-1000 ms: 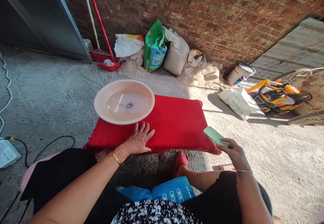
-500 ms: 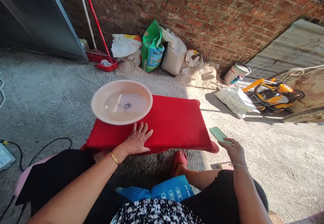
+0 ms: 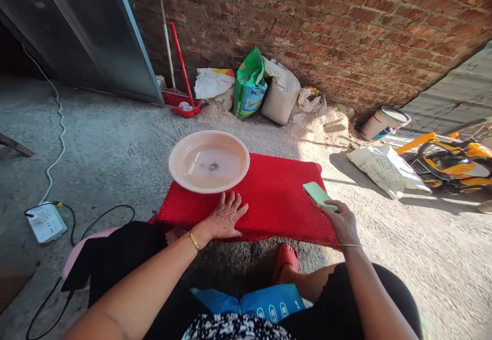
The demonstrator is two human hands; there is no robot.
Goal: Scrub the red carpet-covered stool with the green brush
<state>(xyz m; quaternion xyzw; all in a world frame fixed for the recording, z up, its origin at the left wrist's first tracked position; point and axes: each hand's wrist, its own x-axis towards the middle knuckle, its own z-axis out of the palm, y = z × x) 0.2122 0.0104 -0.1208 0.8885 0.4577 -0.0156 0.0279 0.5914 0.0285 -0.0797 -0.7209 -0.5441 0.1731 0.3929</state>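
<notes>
My left hand [image 3: 226, 216] lies flat with spread fingers on a red cloth [image 3: 277, 191], which covers a low bench or table. Just beyond its fingertips stands a pale pink basin [image 3: 177, 173] holding water, with a dark patch visible on the bottom. My right hand [image 3: 342, 222] grips one end of a light green scrub brush [image 3: 317, 193], whose short bristles face down. The brush is over the right part of the cloth; whether the bristles touch it, I cannot tell.
A white power strip [image 3: 48, 223] with cords lies on the floor at left. Against the brick wall stand a red dustpan [image 3: 187, 110], a green bag [image 3: 249, 86], a beige sack [image 3: 282, 96] and a bucket [image 3: 385, 123]. A yellow-and-black machine [image 3: 449, 163] sits at right.
My right hand has carried the scrub brush left, from beside the bench to over the red cloth. My left hand stays flat on the cloth. The view has turned left.
</notes>
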